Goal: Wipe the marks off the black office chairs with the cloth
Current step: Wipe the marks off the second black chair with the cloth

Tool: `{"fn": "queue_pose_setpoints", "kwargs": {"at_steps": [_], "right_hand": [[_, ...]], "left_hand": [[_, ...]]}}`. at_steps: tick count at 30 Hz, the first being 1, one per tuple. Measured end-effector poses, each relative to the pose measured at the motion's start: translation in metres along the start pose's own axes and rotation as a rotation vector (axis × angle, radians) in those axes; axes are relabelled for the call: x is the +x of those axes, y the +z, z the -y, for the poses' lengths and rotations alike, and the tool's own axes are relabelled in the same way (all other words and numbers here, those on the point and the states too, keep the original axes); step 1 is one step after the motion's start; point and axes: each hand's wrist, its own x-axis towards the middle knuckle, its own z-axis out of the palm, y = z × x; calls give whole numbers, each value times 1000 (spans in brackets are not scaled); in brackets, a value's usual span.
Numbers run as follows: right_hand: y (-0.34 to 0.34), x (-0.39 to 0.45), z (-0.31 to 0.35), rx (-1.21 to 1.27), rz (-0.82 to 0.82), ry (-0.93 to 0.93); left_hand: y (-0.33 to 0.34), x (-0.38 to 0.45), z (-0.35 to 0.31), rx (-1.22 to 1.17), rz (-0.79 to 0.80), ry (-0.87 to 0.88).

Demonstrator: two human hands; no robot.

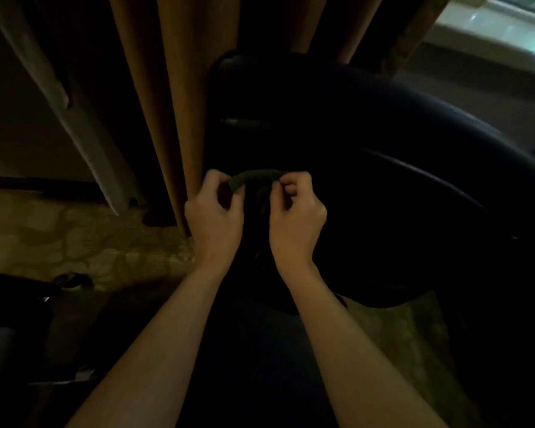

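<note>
Dim room, so I read this w/ some caution. Both hands are up in front of the black office chair (368,168), each pinching one end of the dark cloth (257,177). Left hand (213,211) has thumb and fingers curled round the cloth's left end; right hand (297,211) pinches the right end, fingers tucked in tight. Cloth is bunched into a short roll stretched between them, held in the air just over the chair's front-left edge; I can't tell if it touches the upholstery, since black on black swallows the outline. No marks visible on the chair at this light level.

Step in hand, as I judge it: prepping the cloth, i.e. folding or re-bunching it into a pad before a wipe. Actual wiping doesn't look under way, since both hands are busy w/ the cloth itself and neither is flat on the chair.

Next move prob calls for letting one hand take the whole wad, then pressing it down on the seat or backrest surface and rubbing across. Free hand could steady the chair, as it may swivel or roll under pressure.

Around: brown curtain (167,88) hangs just beside the chair's left edge, a pale slanted post (74,118) further left, patterned floor (90,242) below, bright window sill (491,23) at top right corner.
</note>
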Motion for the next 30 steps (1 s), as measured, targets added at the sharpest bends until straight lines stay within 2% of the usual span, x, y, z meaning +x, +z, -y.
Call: {"fn": "queue_pose_setpoints", "kwargs": {"at_steps": [4, 7, 14, 19, 26, 30], "right_hand": [[16, -33, -20, -71, 122, 57], [16, -32, -16, -98, 158, 33], [5, 14, 32, -8, 63, -86], [19, -5, 17, -27, 87, -99], [44, -58, -7, -148, 233, -50], [38, -41, 20, -115, 180, -84]], "left_hand": [[-3, -31, 39, 58, 81, -41], [-10, -30, 40, 26, 80, -98], [-28, 31, -14, -75, -43, -64], [-34, 16, 17, -75, 88, -35], [-43, -24, 79, -37, 261, -165], [-54, -1, 59, -134, 186, -166]]}}
